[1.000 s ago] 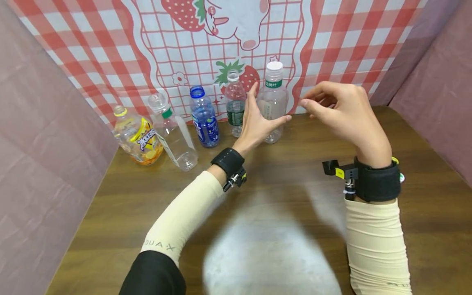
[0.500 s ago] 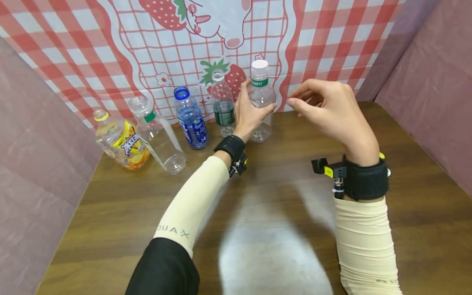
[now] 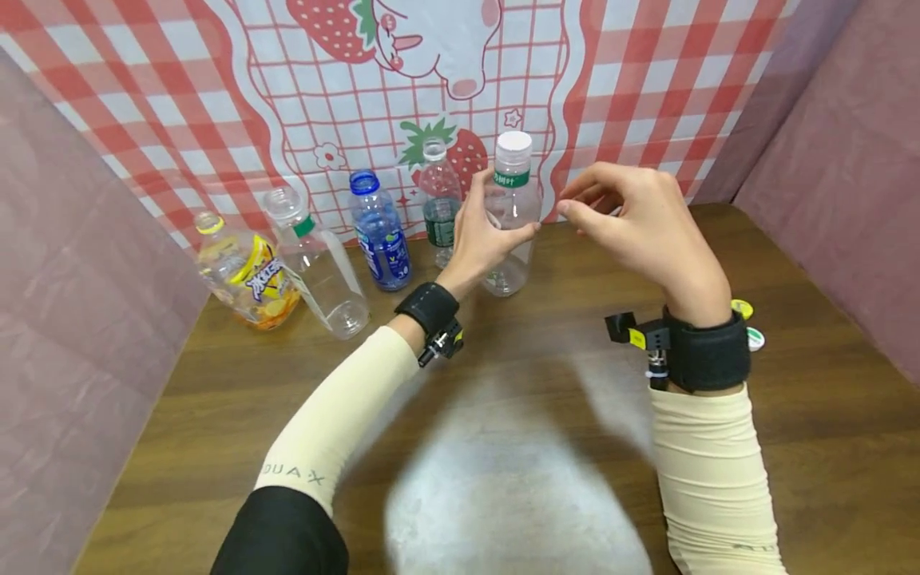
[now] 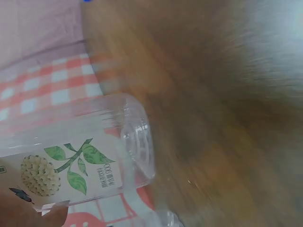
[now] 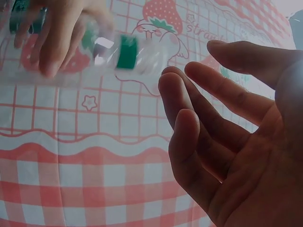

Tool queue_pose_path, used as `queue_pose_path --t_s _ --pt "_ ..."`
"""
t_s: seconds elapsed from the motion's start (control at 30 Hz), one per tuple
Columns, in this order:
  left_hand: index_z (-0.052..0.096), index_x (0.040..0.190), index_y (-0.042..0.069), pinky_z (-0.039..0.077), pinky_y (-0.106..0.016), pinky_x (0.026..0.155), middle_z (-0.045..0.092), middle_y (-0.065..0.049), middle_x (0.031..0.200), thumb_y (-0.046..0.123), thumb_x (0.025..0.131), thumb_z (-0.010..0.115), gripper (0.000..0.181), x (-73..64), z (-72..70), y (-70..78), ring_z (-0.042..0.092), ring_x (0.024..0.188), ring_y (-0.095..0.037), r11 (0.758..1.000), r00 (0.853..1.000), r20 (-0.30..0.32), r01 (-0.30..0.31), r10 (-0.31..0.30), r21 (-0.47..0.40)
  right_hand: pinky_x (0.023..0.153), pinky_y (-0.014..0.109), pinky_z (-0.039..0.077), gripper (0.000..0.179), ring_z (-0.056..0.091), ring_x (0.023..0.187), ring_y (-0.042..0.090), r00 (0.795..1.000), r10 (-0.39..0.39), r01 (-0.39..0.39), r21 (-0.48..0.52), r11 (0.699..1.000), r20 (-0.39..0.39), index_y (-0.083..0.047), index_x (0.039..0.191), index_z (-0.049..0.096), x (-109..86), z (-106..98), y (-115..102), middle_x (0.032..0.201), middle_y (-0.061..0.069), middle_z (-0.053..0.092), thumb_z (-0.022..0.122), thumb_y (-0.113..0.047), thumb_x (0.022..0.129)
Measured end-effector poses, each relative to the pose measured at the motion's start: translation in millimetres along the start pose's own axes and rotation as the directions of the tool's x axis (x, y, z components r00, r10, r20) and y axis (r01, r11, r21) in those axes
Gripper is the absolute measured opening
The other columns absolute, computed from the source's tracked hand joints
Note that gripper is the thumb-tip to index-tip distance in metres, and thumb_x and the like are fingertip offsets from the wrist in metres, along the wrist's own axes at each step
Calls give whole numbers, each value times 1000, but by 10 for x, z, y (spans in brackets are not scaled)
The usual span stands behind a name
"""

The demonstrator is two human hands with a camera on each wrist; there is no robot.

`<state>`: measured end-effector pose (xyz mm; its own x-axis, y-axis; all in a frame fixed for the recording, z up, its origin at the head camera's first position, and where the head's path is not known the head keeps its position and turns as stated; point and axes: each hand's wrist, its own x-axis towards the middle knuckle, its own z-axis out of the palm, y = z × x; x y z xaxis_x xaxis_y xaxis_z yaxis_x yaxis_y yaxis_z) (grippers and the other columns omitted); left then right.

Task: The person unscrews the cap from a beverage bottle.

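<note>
My left hand (image 3: pixel 483 231) grips a clear plastic bottle (image 3: pixel 512 209) with a white top and a green neck band, thumb in front and fingers behind. In the left wrist view the same bottle (image 4: pixel 90 151) shows a label with a pale round flower cluster and green leaves. To its right, my right hand (image 3: pixel 636 220) hovers in the air with fingers loosely bent and nothing in them; in the right wrist view this hand (image 5: pixel 236 123) has its thumb apart from the fingers. A small bottle with a dark green label (image 3: pixel 440 216) stands just left of the held bottle.
Farther left on the wooden table (image 3: pixel 546 479) stand a blue bottle (image 3: pixel 384 239), a clear bottle with a green neck band (image 3: pixel 316 263) and a yellow-labelled bottle (image 3: pixel 247 275). A yellow cap (image 3: pixel 743 308) and a white-and-green cap (image 3: pixel 755 339) lie by my right wrist. A checked cloth (image 3: pixel 647 88) hangs behind.
My left hand has closed on the clear bottle from its left side and drawn it slightly nearer. The right hand holds much the same pose.
</note>
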<state>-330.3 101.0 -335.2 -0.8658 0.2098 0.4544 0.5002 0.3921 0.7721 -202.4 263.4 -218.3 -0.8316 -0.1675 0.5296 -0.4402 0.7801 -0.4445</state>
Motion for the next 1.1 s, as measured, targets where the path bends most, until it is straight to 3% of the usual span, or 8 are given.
queue_pose_path --t_s 0.33,0.53,0.73,0.87,0.97,1.1 --pt "41 134 24 45 -29 79 56 5 121 45 61 82 87 -577 -556 26 54 102 -8 987 986 47 -157 158 -17 60 23 42 21 55 68 3 997 -64 64 -10 998 53 -13 93 71 -5 98 -40 77 -7 64 62 -31 90" --pt "37 136 21 46 -31 79 55 -1 125 47 60 81 92 -835 -845 -36 53 105 -12 949 951 112 -299 287 101 59 21 44 15 54 65 0 987 -120 123 -24 992 110 -17 92 69 -64 219 -100 75 -11 61 65 -31 89" --pt "40 133 17 47 -30 74 55 0 120 48 60 79 89 -991 -1075 -57 54 96 -12 887 911 124 -411 393 208 56 23 44 11 55 63 0 975 -169 175 -37 984 144 -17 90 68 -137 358 -137 72 -13 61 67 -28 87" --pt "43 134 19 47 -29 72 54 1 114 46 61 78 86 -1033 -1194 -50 53 95 -11 852 887 136 -462 442 244 55 24 45 28 55 62 0 964 -214 221 -28 975 157 -12 105 65 -196 433 -151 74 -11 61 72 -26 82" --pt "46 134 22 47 -29 71 54 2 113 44 60 79 84 -1043 -1263 -53 52 95 -11 833 875 147 -484 461 267 54 22 45 47 55 62 -1 958 -232 240 -27 970 168 -11 117 59 -245 474 -153 76 -11 60 77 -28 77" --pt "48 135 24 46 -30 74 54 0 115 43 60 80 84 -1058 -1335 -62 51 97 -14 815 871 153 -491 467 308 53 21 44 57 54 62 -3 954 -241 249 -29 968 177 -14 120 57 -299 509 -134 77 -12 60 80 -35 72"
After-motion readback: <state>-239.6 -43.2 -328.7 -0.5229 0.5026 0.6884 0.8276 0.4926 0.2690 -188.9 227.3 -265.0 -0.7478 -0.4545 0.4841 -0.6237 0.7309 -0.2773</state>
